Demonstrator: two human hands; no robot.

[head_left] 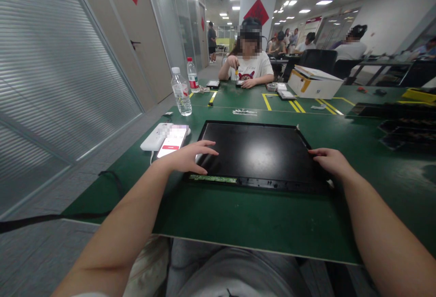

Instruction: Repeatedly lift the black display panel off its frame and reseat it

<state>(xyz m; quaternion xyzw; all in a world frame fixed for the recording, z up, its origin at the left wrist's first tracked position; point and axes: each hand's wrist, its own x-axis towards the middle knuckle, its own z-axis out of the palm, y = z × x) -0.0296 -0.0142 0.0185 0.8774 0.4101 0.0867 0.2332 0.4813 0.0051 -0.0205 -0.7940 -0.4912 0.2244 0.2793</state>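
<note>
A flat black display panel (259, 151) lies on the green table (238, 220) in front of me, with a thin green circuit strip (213, 179) along its near left edge. My left hand (190, 157) rests flat on the panel's near left corner, fingers stretched out and spread. My right hand (329, 160) lies on the panel's right edge, fingers extended and holding nothing.
A phone with a lit screen (172, 141) lies on a white power bank (157, 136) left of the panel. Two water bottles (180, 91) stand further back. A person across the table (248, 61) works with a screwdriver. A white cardboard box (315, 83) and dark trays (405, 129) sit right.
</note>
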